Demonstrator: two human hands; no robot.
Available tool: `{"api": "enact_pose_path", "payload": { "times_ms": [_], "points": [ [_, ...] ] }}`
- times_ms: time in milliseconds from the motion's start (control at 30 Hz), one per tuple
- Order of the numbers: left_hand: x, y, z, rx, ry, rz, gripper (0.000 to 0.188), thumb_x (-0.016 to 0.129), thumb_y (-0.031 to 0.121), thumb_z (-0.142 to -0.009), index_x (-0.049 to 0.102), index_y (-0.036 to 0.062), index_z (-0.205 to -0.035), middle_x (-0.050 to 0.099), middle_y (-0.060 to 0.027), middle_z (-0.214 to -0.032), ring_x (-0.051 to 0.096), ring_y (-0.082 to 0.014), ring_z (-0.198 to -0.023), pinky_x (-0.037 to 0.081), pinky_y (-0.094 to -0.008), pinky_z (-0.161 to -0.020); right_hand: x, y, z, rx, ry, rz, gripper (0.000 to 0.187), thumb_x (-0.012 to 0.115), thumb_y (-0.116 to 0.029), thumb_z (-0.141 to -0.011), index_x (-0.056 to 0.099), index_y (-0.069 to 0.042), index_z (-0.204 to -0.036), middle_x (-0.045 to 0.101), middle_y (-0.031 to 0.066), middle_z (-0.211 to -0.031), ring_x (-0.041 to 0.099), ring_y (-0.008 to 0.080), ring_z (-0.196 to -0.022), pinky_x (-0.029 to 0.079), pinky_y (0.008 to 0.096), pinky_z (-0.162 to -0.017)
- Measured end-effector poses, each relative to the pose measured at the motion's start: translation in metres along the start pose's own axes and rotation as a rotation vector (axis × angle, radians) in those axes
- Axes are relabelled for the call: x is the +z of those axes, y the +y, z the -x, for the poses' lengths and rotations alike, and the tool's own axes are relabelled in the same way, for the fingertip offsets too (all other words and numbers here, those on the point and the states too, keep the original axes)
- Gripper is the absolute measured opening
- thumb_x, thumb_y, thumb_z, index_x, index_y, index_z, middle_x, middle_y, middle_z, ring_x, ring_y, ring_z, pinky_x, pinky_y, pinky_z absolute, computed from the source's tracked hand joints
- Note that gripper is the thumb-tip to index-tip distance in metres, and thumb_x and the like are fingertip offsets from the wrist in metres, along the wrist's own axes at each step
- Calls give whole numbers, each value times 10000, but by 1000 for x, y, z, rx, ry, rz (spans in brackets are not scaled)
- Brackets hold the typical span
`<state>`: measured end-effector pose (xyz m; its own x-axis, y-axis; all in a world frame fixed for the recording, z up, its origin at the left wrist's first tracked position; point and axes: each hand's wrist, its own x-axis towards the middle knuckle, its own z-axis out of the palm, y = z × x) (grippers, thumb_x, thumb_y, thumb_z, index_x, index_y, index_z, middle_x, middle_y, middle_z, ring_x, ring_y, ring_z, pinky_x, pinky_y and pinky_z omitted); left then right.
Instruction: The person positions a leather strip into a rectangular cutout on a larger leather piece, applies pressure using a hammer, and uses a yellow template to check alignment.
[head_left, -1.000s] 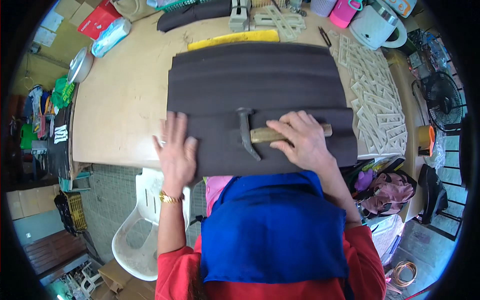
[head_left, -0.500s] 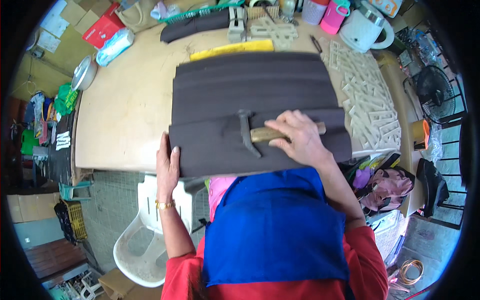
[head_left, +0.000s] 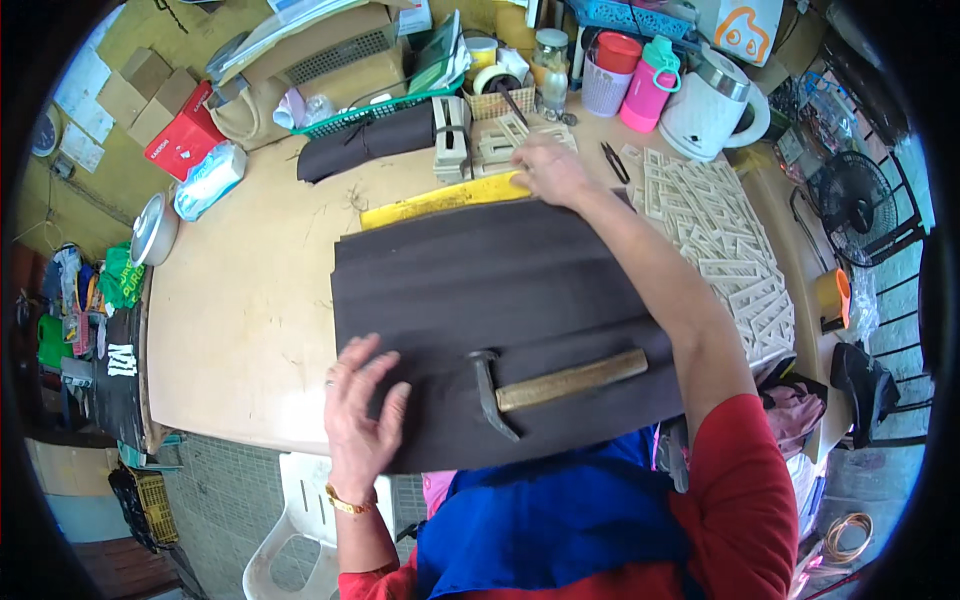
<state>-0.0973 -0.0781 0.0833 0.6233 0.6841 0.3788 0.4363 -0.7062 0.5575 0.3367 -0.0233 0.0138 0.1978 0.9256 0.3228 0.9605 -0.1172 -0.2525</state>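
1. I see the left hand [head_left: 363, 415] with fingers spread and thumb apart, at the left edge of the dark sheets [head_left: 480, 290]; I can't tell how firmly it touches them.
2. The hammer [head_left: 570, 380] lies on those sheets, right of the left hand and well nearer the body than the right hand — head toward the left hand, handle pointing away from it.
3. I have the right hand [head_left: 550, 170] stretched forward over the right end of the yellow strip [head_left: 430, 203]; whether its fingers pinch anything, I cannot tell.
4. Just right of that hand are small black snips [head_left: 614, 163] — then many pale frames [head_left: 710, 250].
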Motion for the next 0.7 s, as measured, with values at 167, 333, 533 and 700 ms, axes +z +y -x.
{"api": "enact_pose_path", "payload": {
  "times_ms": [167,333,533,700],
  "points": [
    [12,-3,-19,83,-165,-27,371,803,39,-793,723,49,-1155,638,-161,-1352,588,-387,-1289,486,-479,-1057,8,-20,-29,-30,-273,123,346,868,-309,-789,667,-87,-963,588,86,-1176,544,298,-1239,432,527,-970],
    [9,-11,-35,67,-201,-56,380,814,55,-782,724,45,-1151,664,-156,-1308,619,-376,-1239,495,-460,-1043,-17,-28,-31,-149,2,-155,193,740,-45,-830,594,-47,-956,695,124,-951,661,376,-960,495,464,-816],
    [-14,9,-66,-39,-77,-96,368,780,107,-839,704,17,-1188,681,-191,-1276,648,-362,-1185,507,-441,-1020,-108,-37,48,-53,205,-615,261,696,-2,-883,635,-40,-1133,698,137,-1018,678,293,-989,514,362,-888],
    [7,13,-71,-112,-97,-29,387,776,103,-849,688,12,-1214,667,-197,-1300,645,-365,-1187,514,-440,-1009,-87,-28,117,272,-187,-711,298,713,-32,-895,619,-42,-1178,649,129,-1105,663,257,-1004,520,367,-912]
  ]
}}
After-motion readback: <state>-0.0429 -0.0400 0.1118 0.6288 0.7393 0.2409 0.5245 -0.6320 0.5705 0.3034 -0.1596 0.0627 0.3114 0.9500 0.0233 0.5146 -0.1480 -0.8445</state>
